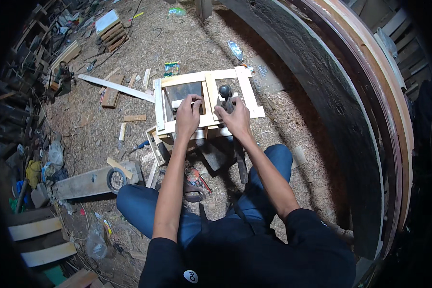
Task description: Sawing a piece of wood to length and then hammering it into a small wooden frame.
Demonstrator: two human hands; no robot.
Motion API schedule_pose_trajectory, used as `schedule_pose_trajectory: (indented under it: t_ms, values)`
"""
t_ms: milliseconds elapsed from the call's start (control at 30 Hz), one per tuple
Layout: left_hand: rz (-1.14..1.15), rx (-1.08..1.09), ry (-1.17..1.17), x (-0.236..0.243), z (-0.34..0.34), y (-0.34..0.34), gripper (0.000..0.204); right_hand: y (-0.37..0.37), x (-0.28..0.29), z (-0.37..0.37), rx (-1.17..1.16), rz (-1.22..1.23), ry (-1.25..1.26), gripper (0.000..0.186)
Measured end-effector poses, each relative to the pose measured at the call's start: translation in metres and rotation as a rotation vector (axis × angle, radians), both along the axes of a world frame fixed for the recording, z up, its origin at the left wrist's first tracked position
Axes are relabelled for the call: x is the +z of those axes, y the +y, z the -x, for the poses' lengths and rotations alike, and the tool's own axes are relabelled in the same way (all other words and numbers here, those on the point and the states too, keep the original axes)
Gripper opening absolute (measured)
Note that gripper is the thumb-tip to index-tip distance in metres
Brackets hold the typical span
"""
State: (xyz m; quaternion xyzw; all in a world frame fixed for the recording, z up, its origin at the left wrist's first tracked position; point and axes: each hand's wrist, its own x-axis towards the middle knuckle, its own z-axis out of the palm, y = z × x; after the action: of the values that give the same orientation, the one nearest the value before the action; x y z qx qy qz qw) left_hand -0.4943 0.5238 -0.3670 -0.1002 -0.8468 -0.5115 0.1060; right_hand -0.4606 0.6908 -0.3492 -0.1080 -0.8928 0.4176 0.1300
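Note:
Two light wooden slat frames [247, 91] sit side by side on a low, dark support [211, 153]. My left hand [188, 113] is over the left frame's opening, fingers curled together; whatever they might hold is too small to make out. My right hand [234, 117] grips a dark tool [225, 91] with a rounded black top, over the right frame near the middle slats. A long dark piece [241, 168] extends below that hand; I cannot tell if it is part of the tool.
Shavings cover the ground, with loose slats [115, 86], a wood stack [111, 31], a plank [91, 185] with a dark ring [116, 173], hand tools [194, 189] and plastic litter [97, 242]. Large curved boards [350, 96] stand along my right. My bent knees flank the work.

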Motion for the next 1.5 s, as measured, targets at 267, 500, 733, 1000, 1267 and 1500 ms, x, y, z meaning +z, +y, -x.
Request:
schedule_pose_trajectory:
  t_ms: [267,500,733,1000,1267,1500]
  values:
    - [0.084,-0.008,0.026,0.000,0.002,-0.005,0.014,-0.005,0.015,0.005,0.096,-0.041,-0.140,0.045]
    - [0.156,-0.002,0.025,0.000,-0.009,0.003,0.015,-0.003,0.009,0.004,0.071,-0.037,-0.168,0.044]
    - [0.052,-0.073,0.084,0.000,-0.009,-0.001,0.015,-0.003,-0.002,0.004,-0.031,-0.013,-0.105,0.049]
    - [0.117,-0.105,0.011,0.005,-0.016,-0.005,0.022,0.004,-0.032,0.017,-0.151,0.064,-0.076,0.049]
    - [0.116,-0.064,0.017,0.007,-0.016,-0.006,0.016,-0.009,-0.002,0.009,-0.105,0.089,-0.165,0.046]
    - [0.062,-0.072,0.022,0.010,-0.016,-0.002,0.014,-0.009,0.005,0.008,-0.088,-0.023,-0.184,0.045]
